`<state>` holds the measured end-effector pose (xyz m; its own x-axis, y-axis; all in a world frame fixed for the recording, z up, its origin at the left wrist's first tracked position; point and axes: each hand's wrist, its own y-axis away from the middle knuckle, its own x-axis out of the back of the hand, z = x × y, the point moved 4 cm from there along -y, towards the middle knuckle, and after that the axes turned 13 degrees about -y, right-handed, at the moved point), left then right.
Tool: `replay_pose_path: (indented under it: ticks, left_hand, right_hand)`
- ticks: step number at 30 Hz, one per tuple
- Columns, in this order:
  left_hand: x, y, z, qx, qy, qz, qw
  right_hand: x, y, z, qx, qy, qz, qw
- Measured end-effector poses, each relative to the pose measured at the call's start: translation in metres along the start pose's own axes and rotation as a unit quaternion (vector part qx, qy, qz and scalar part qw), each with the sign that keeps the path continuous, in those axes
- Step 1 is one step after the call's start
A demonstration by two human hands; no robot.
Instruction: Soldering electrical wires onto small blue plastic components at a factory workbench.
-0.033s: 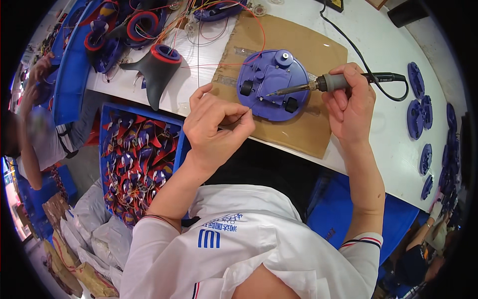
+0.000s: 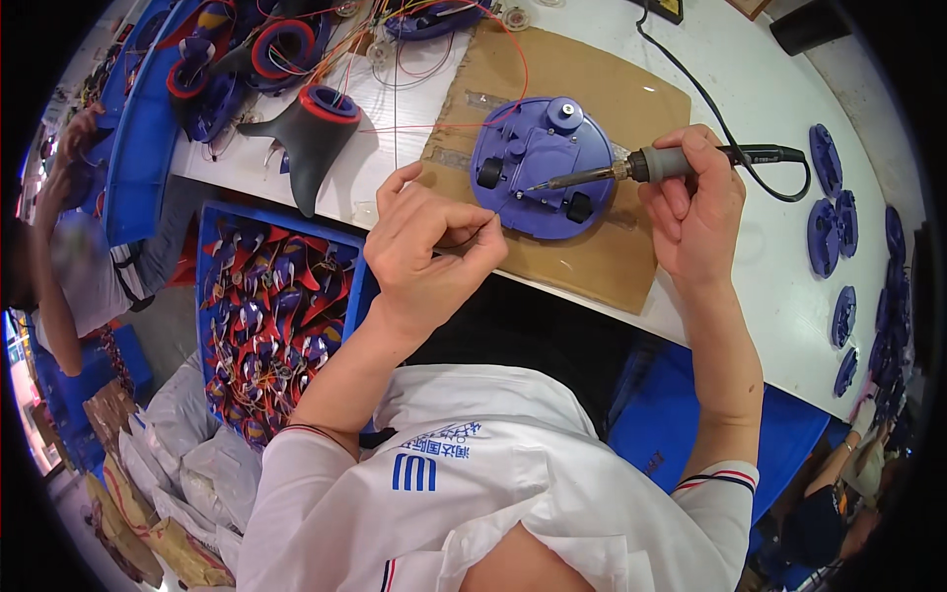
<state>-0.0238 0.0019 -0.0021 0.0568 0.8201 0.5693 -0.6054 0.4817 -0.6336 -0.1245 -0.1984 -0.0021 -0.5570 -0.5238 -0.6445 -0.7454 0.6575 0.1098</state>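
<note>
My right hand [image 2: 698, 202] grips the grey handle of a soldering iron [image 2: 663, 164]. The iron's metal tip reaches left over a purple round plastic base [image 2: 552, 138], seemingly touching or just above a spot near two small black wheels. At the base's lower left edge, my left hand [image 2: 429, 247] is closed in a pinch on a thin dark wire, whose end runs toward the iron's tip. Most of that wire is hidden by the fingers. Beneath the base lies a flat sheet of brown cardboard [image 2: 631, 89] with tape on it.
A black fin-shaped part [image 2: 321, 148] with a red ring lies left, among loose wires [image 2: 395, 59]. Purple bases [image 2: 824, 237] stand along the right. A blue crate [image 2: 209, 296] below the table holds red and purple parts. Another person's arm [image 2: 61, 296] shows far left.
</note>
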Motion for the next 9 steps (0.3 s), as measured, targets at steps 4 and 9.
replay_pose_path:
  ticks: [4,9]
  left_hand:
    - [-0.0026,0.0027,-0.0010,-0.001,0.003,0.008,1.000]
    - [-0.0050,0.0035,-0.0012,0.019,0.022,0.002,1.000]
  right_hand:
    - [-0.0010,0.0007,0.0030,-0.011,0.002,0.006,1.000]
    - [-0.0032,0.0010,0.0041,0.013,0.033,0.000,0.999]
